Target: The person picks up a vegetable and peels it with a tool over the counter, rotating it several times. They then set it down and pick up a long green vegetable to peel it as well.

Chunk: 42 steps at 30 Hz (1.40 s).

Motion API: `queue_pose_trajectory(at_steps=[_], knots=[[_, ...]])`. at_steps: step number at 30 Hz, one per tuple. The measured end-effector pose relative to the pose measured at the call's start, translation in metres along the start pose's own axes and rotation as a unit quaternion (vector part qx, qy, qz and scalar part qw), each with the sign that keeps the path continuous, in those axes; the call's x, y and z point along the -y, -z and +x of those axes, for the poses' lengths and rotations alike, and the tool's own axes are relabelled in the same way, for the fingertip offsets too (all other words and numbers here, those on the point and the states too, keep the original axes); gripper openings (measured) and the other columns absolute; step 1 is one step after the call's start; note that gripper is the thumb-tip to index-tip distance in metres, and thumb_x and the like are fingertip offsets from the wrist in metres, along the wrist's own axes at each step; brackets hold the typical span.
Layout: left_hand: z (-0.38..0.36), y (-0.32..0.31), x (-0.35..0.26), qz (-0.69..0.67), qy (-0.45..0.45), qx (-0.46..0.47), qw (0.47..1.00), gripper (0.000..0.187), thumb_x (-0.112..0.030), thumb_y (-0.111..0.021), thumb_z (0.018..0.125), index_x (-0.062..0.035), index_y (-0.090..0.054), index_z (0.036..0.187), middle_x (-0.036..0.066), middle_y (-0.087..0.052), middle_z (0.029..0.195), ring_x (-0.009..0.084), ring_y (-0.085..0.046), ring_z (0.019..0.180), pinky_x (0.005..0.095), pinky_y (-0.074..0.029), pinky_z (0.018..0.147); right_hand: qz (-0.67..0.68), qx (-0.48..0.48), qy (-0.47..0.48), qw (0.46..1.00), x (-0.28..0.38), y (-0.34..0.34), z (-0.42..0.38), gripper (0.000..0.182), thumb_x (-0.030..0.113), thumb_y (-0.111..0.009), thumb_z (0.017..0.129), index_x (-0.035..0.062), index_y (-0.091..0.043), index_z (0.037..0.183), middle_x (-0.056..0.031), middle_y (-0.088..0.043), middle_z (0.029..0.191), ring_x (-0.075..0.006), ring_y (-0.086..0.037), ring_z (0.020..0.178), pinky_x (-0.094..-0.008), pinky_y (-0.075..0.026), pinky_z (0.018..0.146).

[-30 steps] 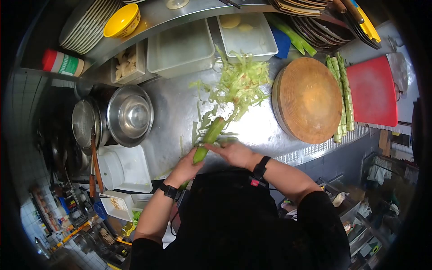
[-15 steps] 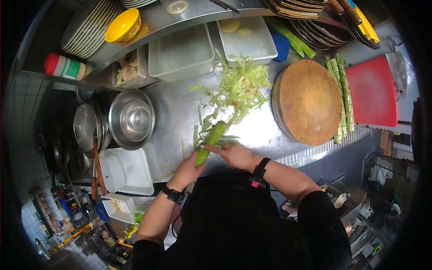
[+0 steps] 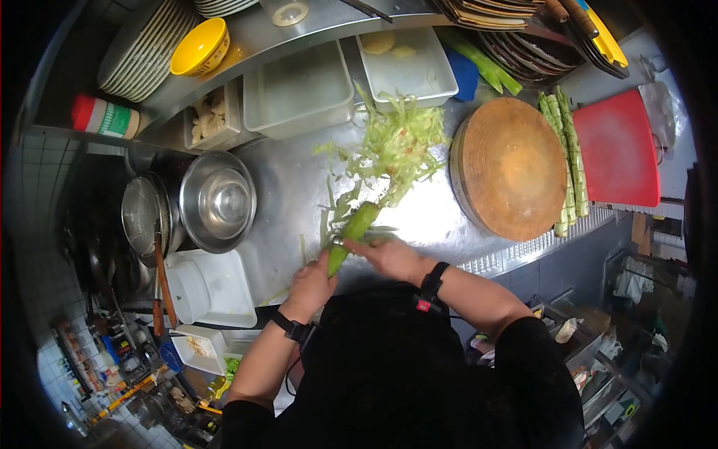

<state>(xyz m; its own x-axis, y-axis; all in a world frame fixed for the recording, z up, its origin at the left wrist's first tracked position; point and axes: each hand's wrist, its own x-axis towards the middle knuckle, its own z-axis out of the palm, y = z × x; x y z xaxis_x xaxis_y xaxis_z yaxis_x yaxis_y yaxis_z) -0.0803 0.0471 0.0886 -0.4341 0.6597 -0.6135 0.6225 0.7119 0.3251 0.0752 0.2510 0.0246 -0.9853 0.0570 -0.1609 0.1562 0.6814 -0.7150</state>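
My left hand is closed around the lower end of a green celtuce stem, which slants up and away over the steel counter. In my right hand is a small peeler, its metal head against the stem just above my left fingers. Most of the peeler's handle is hidden by my fingers. Beyond the stem lies a loose heap of pale green peelings, with darker strips trailing down toward my hands.
Right of the peelings is a round wooden chopping block, with more stems and a red board beside it. Steel bowls and a white tub stand left. Plastic bins line the back under a shelf.
My left hand and wrist have turned slightly on the stem. The peeler stays at nearly the same spot on it, and the whole view has shifted a little.
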Motion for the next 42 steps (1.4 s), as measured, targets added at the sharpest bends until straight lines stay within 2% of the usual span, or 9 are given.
queue_pose_trajectory(at_steps=[2, 4, 9, 15, 22, 25, 30, 36, 42], knots=[[-0.002, -0.004, 0.005, 0.01, -0.009, -0.01, 1.0, 0.064, -0.023, -0.07, 0.094, -0.0064, -0.045, 0.15, 0.028, -0.073, 0.107, 0.0465, -0.072, 0.101, 0.0536, -0.058, 0.09, 0.021, -0.148, 0.018, 0.989, -0.077, -0.038, 0.001, 0.067, 0.001, -0.058, 0.092, 0.013, -0.048, 0.157, -0.0212, -0.071, 0.102, -0.0402, -0.07, 0.093, -0.0505, -0.058, 0.082], [-0.001, -0.002, 0.006, 0.021, -0.019, -0.031, 0.999, 0.064, -0.023, -0.072, 0.093, -0.0061, -0.046, 0.149, 0.027, -0.073, 0.105, 0.0457, -0.073, 0.097, 0.0524, -0.059, 0.088, -0.026, -0.076, -0.229, 0.97, -0.079, 0.023, 0.001, 0.067, 0.004, -0.056, 0.098, 0.0128, -0.04, 0.162, -0.0236, -0.071, 0.096, -0.0418, -0.07, 0.09, -0.049, -0.058, 0.082], [-0.001, -0.005, 0.008, 0.056, -0.026, -0.043, 0.997, 0.065, -0.023, -0.073, 0.093, -0.0063, -0.045, 0.15, 0.025, -0.072, 0.101, 0.0436, -0.074, 0.093, 0.0522, -0.06, 0.083, 0.105, -0.162, -0.073, 0.978, -0.036, 0.001, -0.001, 0.058, 0.007, -0.054, 0.104, 0.0166, -0.043, 0.161, -0.023, -0.072, 0.105, -0.0414, -0.07, 0.089, -0.0479, -0.058, 0.083], [0.001, -0.011, 0.024, -0.037, -0.039, -0.035, 0.998, 0.064, -0.024, -0.071, 0.093, -0.0069, -0.046, 0.149, 0.027, -0.073, 0.109, 0.046, -0.072, 0.101, 0.0532, -0.058, 0.089, 0.033, -0.102, -0.198, 0.974, -0.056, -0.008, -0.005, 0.063, 0.008, -0.054, 0.104, 0.0185, -0.038, 0.164, -0.0227, -0.07, 0.097, -0.0427, -0.069, 0.087, -0.0507, -0.057, 0.08], [0.0, -0.014, 0.032, -0.11, -0.008, 0.007, 0.994, 0.061, -0.021, -0.069, 0.095, -0.0092, -0.047, 0.151, 0.029, -0.072, 0.112, 0.0492, -0.069, 0.106, 0.0533, -0.056, 0.092, 0.029, -0.165, -0.103, 0.98, -0.036, -0.025, 0.001, 0.071, 0.003, -0.057, 0.097, 0.0172, -0.038, 0.164, -0.0233, -0.069, 0.088, -0.0426, -0.07, 0.08, -0.0522, -0.056, 0.077], [0.007, -0.018, 0.043, -0.158, -0.09, -0.047, 0.982, 0.059, -0.021, -0.07, 0.097, -0.0086, -0.048, 0.15, 0.022, -0.075, 0.097, 0.0405, -0.075, 0.083, 0.0477, -0.06, 0.075, 0.032, -0.131, -0.159, 0.978, -0.049, -0.025, -0.002, 0.07, 0.003, -0.056, 0.097, 0.0164, -0.038, 0.164, -0.023, -0.068, 0.088, -0.0426, -0.069, 0.078, -0.0514, -0.056, 0.075], [0.003, -0.003, 0.029, -0.324, 0.057, 0.14, 0.934, 0.046, -0.02, -0.067, 0.102, -0.009, -0.052, 0.145, 0.005, -0.062, 0.082, 0.0115, -0.054, 0.051, 0.0306, -0.046, 0.046, -0.019, -0.154, -0.005, 0.988, -0.018, -0.03, -0.001, 0.077, 0.002, -0.059, 0.092, 0.0178, -0.038, 0.164, -0.0194, -0.064, 0.083, -0.0379, -0.069, 0.075, -0.051, -0.057, 0.073], [0.007, -0.006, 0.037, -0.375, 0.059, 0.172, 0.909, 0.044, -0.017, -0.066, 0.102, -0.0067, -0.052, 0.143, 0.005, -0.064, 0.085, 0.014, -0.057, 0.052, 0.0319, -0.047, 0.047, 0.0, -0.104, -0.168, 0.98, -0.066, -0.005, 0.002, 0.077, -0.002, -0.056, 0.093, 0.0166, -0.035, 0.165, -0.0228, -0.07, 0.095, -0.0402, -0.07, 0.081, -0.0503, -0.057, 0.076], [0.005, -0.003, 0.027, -0.323, 0.051, 0.131, 0.936, 0.046, -0.016, -0.067, 0.101, -0.0071, -0.052, 0.143, 0.005, -0.065, 0.081, 0.0145, -0.057, 0.052, 0.0327, -0.049, 0.048, 0.014, -0.092, -0.022, 0.995, -0.005, -0.014, -0.002, 0.062, 0.006, -0.06, 0.1, 0.016, -0.047, 0.159, -0.0185, -0.069, 0.092, -0.0396, -0.07, 0.079, -0.0485, -0.058, 0.072]])
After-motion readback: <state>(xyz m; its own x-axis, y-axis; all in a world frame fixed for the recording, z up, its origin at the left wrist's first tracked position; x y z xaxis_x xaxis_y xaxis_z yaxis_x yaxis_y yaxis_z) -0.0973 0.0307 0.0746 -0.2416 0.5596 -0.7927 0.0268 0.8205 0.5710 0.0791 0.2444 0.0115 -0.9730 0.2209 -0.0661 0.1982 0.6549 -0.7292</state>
